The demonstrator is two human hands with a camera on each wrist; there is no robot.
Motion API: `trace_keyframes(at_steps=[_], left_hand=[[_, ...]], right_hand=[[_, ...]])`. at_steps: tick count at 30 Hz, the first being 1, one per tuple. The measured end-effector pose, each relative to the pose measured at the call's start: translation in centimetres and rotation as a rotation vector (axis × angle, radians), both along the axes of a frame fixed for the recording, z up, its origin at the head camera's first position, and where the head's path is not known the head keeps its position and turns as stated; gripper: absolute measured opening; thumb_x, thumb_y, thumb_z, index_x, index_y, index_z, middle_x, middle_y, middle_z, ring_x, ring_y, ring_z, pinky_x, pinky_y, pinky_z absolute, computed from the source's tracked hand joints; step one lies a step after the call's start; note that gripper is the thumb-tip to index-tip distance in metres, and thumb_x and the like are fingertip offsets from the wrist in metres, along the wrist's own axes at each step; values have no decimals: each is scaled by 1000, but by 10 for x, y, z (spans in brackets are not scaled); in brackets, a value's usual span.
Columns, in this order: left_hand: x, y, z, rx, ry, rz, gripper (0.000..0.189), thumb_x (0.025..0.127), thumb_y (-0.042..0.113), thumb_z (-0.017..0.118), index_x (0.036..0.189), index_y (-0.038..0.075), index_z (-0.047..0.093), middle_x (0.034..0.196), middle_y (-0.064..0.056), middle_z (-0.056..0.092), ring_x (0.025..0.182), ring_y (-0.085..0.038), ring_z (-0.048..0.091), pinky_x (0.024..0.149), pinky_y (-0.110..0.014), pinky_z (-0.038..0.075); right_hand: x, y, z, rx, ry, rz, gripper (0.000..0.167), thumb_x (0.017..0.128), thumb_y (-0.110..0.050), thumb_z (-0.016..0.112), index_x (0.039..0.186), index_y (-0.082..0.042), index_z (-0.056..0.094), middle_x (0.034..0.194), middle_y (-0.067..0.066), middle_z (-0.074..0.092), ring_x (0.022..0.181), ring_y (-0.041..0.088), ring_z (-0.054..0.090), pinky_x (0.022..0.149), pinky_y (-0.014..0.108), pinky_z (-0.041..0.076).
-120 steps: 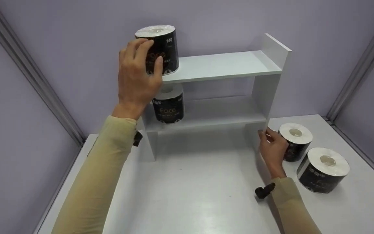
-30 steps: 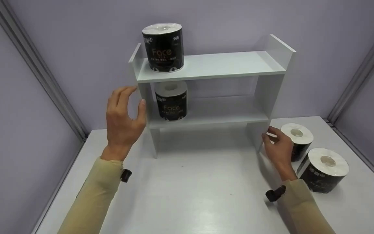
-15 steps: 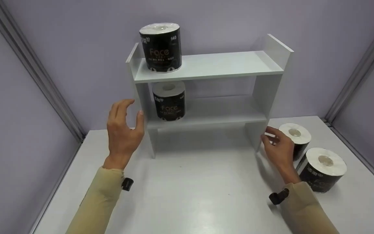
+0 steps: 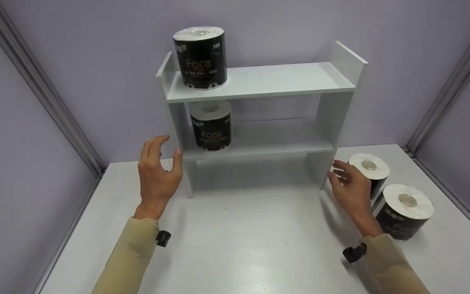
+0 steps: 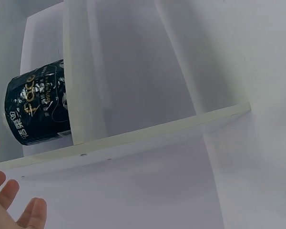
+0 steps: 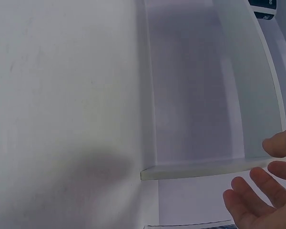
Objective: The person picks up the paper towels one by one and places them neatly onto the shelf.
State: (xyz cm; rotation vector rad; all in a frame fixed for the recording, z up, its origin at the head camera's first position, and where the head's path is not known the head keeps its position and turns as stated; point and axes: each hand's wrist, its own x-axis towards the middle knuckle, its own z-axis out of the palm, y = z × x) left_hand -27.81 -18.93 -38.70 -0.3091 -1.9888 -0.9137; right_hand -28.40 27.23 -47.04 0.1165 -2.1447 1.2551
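Note:
My left hand [image 4: 158, 175] hovers beside the left side panel of a white two-tier shelf [image 4: 278, 79], thumb and fingers apart with nothing between them. Around the lower part of the right panel, my right hand [image 4: 351, 188] has its thumb and fingers spread on either side of the edge; the right wrist view shows that panel [image 6: 200, 169] near the fingertips. A toilet paper roll [image 4: 201, 63] in a black "Face" wrapper stands upright at the top shelf's left end. Directly below, a matching roll [image 4: 212, 132] stands on the middle shelf, also seen as a black-wrapped roll [image 5: 38, 102] in the left wrist view.
On the white table [image 4: 239, 245], right of the shelf, are two more rolls: a rear roll [image 4: 369, 165], partly behind my right hand, and a front roll [image 4: 404, 212]. Lilac walls [image 4: 276, 24] enclose the back and sides.
Four seconds ago my left hand held the upper roll on the top shelf; it has let go and come down beside the left panel. My right hand has eased slightly off the right panel.

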Motion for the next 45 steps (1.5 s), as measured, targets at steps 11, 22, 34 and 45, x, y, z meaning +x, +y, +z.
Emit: trace_keyframes(at_steps=[11, 22, 34, 45], left_hand=[[-1, 1, -15, 19, -43, -5, 40, 99, 12, 74, 135, -2, 65, 133, -21, 65, 126, -36, 62, 97, -48, 55], [-4, -1, -39, 79, -77, 10, 38, 98, 11, 75, 133, -2, 66, 129, -21, 67, 122, -38, 63, 95, -56, 58], [-9, 4, -57, 134, -127, -20, 39, 98, 8, 75, 134, -4, 65, 130, -22, 66, 119, -39, 64, 94, -56, 59], [-4, 6, -73, 200, -201, -32, 42, 99, 7, 74, 138, -3, 64, 137, -23, 65, 124, -45, 65, 99, -60, 59]], right_hand=[[16, 6, -2, 150, 51, 13, 31, 95, 0, 78, 125, 2, 75, 120, 21, 77, 104, 44, 76, 82, -1, 43], [34, 11, 1, 252, 121, 94, 31, 93, 2, 79, 124, 0, 77, 115, 16, 77, 98, 8, 66, 90, 3, 47], [50, 18, 11, 335, 179, 117, 35, 93, 3, 80, 128, -3, 76, 113, 11, 76, 81, 3, 57, 72, 9, 43], [55, 21, 9, 334, 232, 114, 40, 90, 6, 82, 128, -4, 76, 117, 13, 77, 100, -3, 62, 82, 7, 45]])
